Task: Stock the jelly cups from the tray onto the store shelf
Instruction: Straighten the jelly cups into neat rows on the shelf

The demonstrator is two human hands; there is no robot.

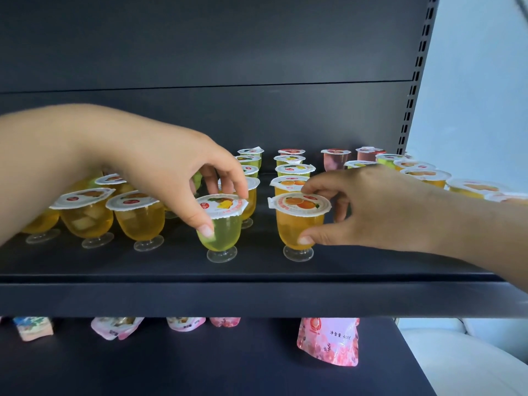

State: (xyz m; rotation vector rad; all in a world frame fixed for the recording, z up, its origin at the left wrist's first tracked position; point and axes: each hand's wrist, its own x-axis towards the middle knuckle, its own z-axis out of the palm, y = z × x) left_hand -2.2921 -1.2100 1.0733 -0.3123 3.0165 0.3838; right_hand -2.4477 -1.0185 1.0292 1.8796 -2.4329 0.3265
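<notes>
My left hand grips a green jelly cup from above, thumb on its front wall and fingers behind its white lid. My right hand grips an orange jelly cup, thumb low on its side and fingers at the lid's back rim. Both cups stand upright on their clear feet near the front of the dark shelf. Rows of further jelly cups run back behind them. No tray is in view.
Yellow jelly cups stand at the left front. Pink cups and more orange cups line the back and right. Pink snack pouches sit on the shelf below. A slotted upright bounds the shelf on the right.
</notes>
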